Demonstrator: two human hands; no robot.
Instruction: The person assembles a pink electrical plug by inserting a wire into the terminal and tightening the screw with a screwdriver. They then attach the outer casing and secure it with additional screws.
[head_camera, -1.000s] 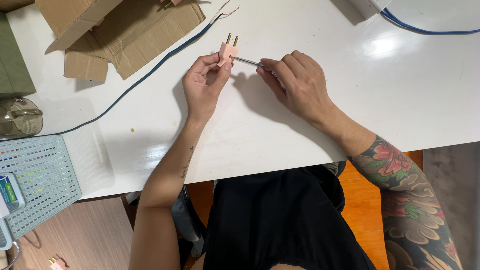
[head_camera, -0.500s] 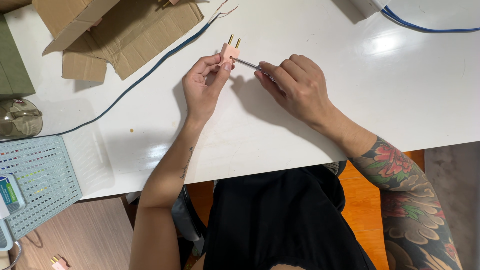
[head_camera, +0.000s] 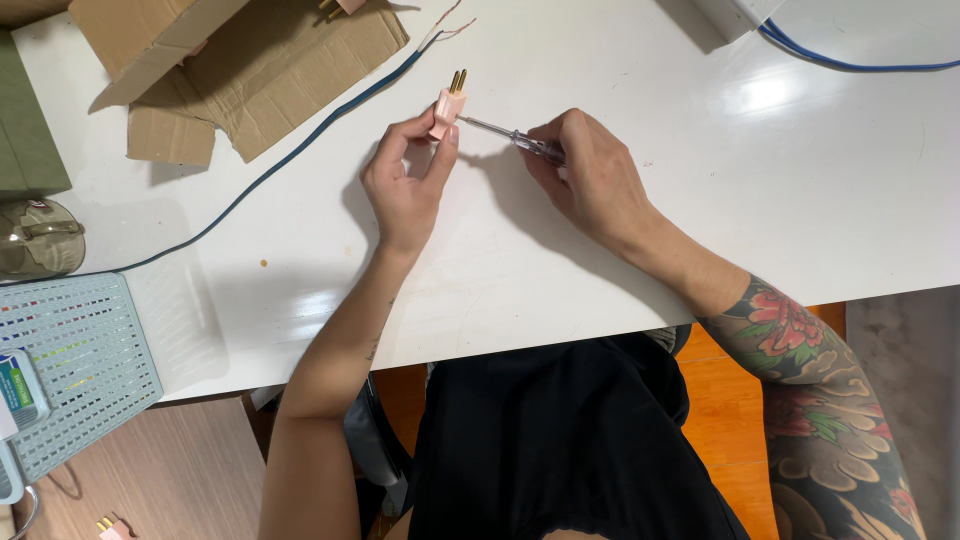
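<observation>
Near the desk's (head_camera: 620, 300) far edge, the left hand (head_camera: 405, 185) pinched an upright pink plug (head_camera: 446, 108) while the right hand's (head_camera: 590, 175) fingers gripped a screwdriver (head_camera: 510, 138) pointing leftward, its tip touching the plug's side.

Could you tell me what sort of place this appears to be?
Probably a small electrical assembly bench: a pink plug worked with a screwdriver on a white table, with loose cable and torn cardboard nearby.

The left hand (head_camera: 408, 185) is raised with fingers pinched closed; the right hand (head_camera: 590, 180) is curled shut just beside it, forearm tattooed.
</observation>
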